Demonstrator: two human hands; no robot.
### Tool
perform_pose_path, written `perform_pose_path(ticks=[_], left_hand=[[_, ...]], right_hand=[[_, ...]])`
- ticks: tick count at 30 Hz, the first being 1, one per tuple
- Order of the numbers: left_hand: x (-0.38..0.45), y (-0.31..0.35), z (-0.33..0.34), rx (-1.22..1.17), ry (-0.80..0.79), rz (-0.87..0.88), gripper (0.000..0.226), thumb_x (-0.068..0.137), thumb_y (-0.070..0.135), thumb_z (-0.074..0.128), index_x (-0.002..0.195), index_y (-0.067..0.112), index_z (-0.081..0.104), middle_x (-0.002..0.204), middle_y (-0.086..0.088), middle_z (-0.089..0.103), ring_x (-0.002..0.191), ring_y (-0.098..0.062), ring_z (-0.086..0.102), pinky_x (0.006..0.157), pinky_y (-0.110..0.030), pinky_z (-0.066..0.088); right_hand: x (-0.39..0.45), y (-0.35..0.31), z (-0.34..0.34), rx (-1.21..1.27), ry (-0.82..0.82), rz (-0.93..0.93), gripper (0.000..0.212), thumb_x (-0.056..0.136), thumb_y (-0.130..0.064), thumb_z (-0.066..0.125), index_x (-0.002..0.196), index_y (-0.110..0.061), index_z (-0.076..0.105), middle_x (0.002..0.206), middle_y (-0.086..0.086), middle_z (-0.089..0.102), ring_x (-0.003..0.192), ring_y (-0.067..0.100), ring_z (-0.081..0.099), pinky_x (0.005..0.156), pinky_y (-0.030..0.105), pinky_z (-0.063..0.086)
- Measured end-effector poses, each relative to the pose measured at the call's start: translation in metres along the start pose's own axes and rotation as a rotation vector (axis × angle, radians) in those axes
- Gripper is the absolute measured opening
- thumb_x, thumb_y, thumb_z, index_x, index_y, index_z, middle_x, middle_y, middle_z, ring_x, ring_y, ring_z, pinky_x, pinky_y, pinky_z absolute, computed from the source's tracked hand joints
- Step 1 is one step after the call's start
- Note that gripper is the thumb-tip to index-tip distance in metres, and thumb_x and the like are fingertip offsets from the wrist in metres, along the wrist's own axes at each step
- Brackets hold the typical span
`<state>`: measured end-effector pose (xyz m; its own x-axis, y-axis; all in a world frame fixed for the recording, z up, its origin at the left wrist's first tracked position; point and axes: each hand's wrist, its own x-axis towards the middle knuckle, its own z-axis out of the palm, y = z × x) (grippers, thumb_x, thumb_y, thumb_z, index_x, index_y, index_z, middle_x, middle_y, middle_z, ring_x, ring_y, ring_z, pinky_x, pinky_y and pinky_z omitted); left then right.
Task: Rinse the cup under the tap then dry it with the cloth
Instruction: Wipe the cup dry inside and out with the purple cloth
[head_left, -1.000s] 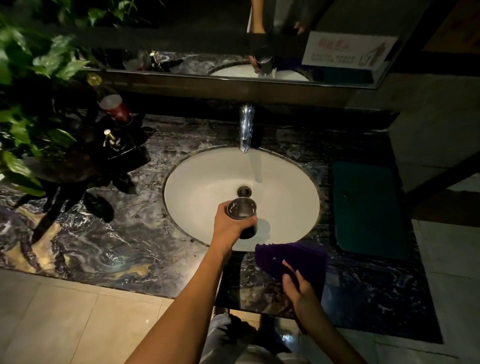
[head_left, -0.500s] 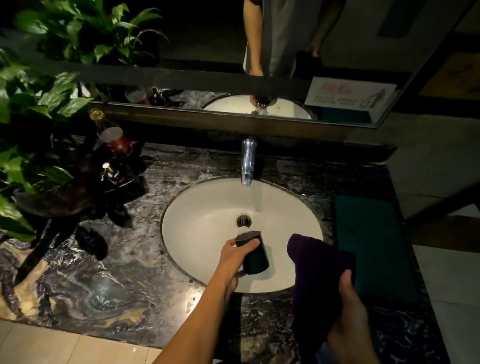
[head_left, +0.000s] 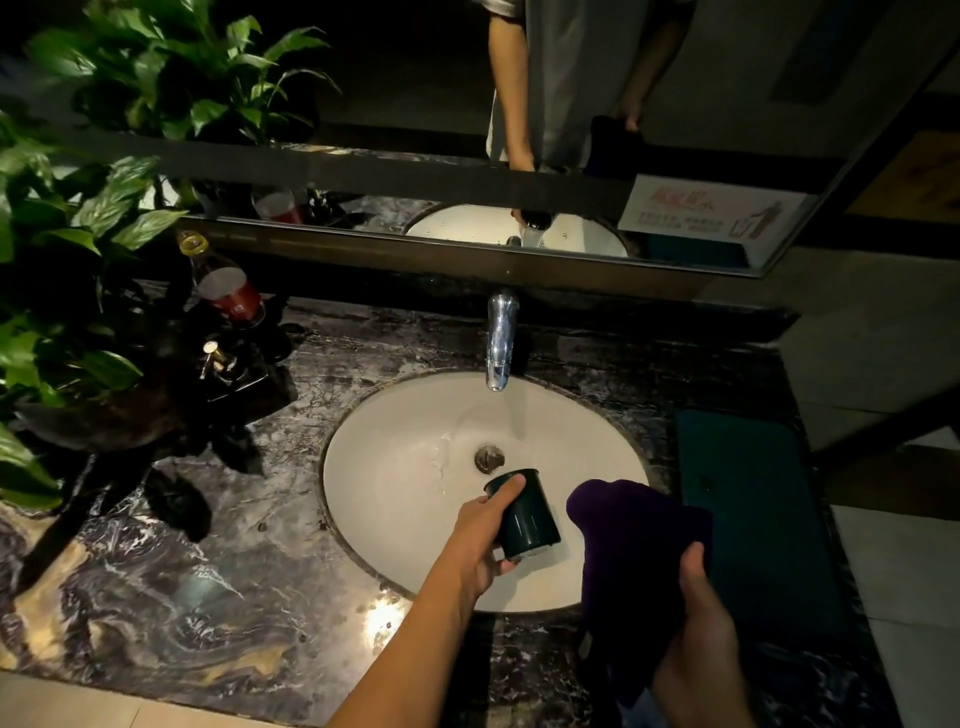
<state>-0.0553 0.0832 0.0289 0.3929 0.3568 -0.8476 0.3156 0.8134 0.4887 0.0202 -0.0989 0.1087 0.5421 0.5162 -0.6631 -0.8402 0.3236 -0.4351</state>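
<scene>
My left hand (head_left: 480, 540) grips a dark cup (head_left: 527, 512), tilted with its mouth pointing away toward the drain, over the front of the white sink (head_left: 395, 499). A little water streaks the basin near the drain (head_left: 489, 459). The chrome tap (head_left: 500, 340) stands at the sink's back edge; whether it runs is unclear. Just right of the cup, my right hand (head_left: 698, 618) holds up a dark purple cloth (head_left: 634, 540), bunched above the sink's front right rim. Cup and cloth are close but apart.
The dark marble counter (head_left: 218, 587) surrounds the sink. A leafy potted plant (head_left: 67, 291), a red-labelled bottle (head_left: 228, 291) and a small pump dispenser (head_left: 218, 361) crowd the left. A teal mat (head_left: 748, 509) lies on the right. A mirror (head_left: 571, 130) runs behind.
The cup went from upright to tilted with its mouth away from me. My right hand lifted the cloth off the counter edge and raised it beside the cup. The camera tilted up.
</scene>
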Motion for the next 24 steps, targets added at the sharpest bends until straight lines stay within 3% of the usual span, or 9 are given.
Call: perform_pose_path(ticks=[4,7,9,11,14,16,18,20,24], left_hand=[[-0.002,0.004,0.001,-0.109,-0.023,-0.048,0.06,0.079,0.059,0.079,0.116,0.014,0.065,0.113,-0.017,0.074,0.101,-0.031,0.073,0.069,-0.037,0.063],[-0.005,0.011,0.003,-0.213,-0.048,-0.073,0.065,0.077,0.064,0.078,0.118,0.014,0.067,0.11,-0.02,0.076,0.094,-0.032,0.075,0.061,-0.036,0.062],[-0.008,0.015,0.004,-0.363,-0.096,-0.123,0.068,0.077,0.06,0.081,0.121,0.01,0.067,0.106,-0.021,0.077,0.087,-0.034,0.076,0.062,-0.04,0.064],[-0.013,0.02,0.004,-0.536,-0.172,-0.186,0.071,0.076,0.054,0.084,0.125,0.006,0.066,0.11,-0.025,0.076,0.085,-0.037,0.075,0.066,-0.045,0.065],[-0.019,0.026,0.002,-0.629,-0.221,-0.245,0.075,0.074,0.051,0.086,0.129,0.004,0.065,0.125,-0.024,0.071,0.086,-0.037,0.072,0.071,-0.048,0.066],[-0.022,0.028,0.001,-0.635,-0.226,-0.264,0.076,0.072,0.05,0.087,0.129,0.005,0.065,0.112,-0.024,0.073,0.083,-0.037,0.072,0.073,-0.047,0.064],[-0.026,0.03,0.0,-0.653,-0.241,-0.272,0.076,0.072,0.049,0.086,0.13,0.006,0.065,0.101,-0.023,0.072,0.078,-0.037,0.071,0.069,-0.046,0.064],[-0.03,0.034,-0.002,-0.644,-0.256,-0.268,0.075,0.072,0.051,0.085,0.13,0.008,0.064,0.097,-0.021,0.071,0.076,-0.035,0.069,0.063,-0.044,0.064],[-0.041,0.041,-0.007,-0.602,-0.279,-0.243,0.079,0.075,0.055,0.083,0.137,0.011,0.062,0.099,-0.02,0.07,0.077,-0.035,0.07,0.063,-0.043,0.063]], right_hand=[[-0.001,-0.001,0.006,0.09,-0.039,0.051,0.06,0.098,-0.054,0.039,0.131,-0.011,0.065,0.137,0.015,0.063,0.134,0.031,0.054,0.097,0.053,0.045],[0.0,-0.003,0.009,0.141,-0.054,0.097,0.062,0.095,-0.056,0.04,0.127,-0.01,0.067,0.139,0.013,0.063,0.132,0.026,0.053,0.108,0.048,0.04],[0.002,-0.005,0.009,0.143,-0.052,0.102,0.062,0.095,-0.057,0.041,0.127,-0.01,0.067,0.141,0.013,0.061,0.134,0.026,0.052,0.12,0.042,0.03],[0.005,-0.004,0.01,0.118,-0.036,0.098,0.061,0.092,-0.057,0.046,0.123,-0.011,0.071,0.139,0.014,0.062,0.13,0.028,0.056,0.121,0.045,0.026],[0.008,-0.001,0.015,0.095,-0.057,0.065,0.059,0.087,-0.058,0.051,0.119,-0.014,0.074,0.135,0.012,0.066,0.119,0.029,0.065,0.114,0.045,0.04],[0.005,0.001,0.021,0.067,-0.101,0.059,0.06,0.084,-0.058,0.055,0.12,-0.014,0.073,0.135,0.012,0.066,0.118,0.028,0.066,0.108,0.047,0.044],[0.002,0.004,0.026,0.058,-0.152,0.065,0.062,0.082,-0.053,0.065,0.13,-0.014,0.067,0.143,0.012,0.059,0.129,0.025,0.057,0.122,0.041,0.028],[-0.001,0.004,0.033,0.07,-0.168,0.061,0.064,0.088,-0.052,0.063,0.14,-0.016,0.057,0.15,0.011,0.052,0.14,0.022,0.045,0.125,0.036,0.013],[0.004,0.005,0.044,0.036,-0.159,-0.058,0.06,0.094,-0.055,0.045,0.135,-0.014,0.063,0.142,0.017,0.059,0.133,0.033,0.054,0.12,0.047,0.029]])
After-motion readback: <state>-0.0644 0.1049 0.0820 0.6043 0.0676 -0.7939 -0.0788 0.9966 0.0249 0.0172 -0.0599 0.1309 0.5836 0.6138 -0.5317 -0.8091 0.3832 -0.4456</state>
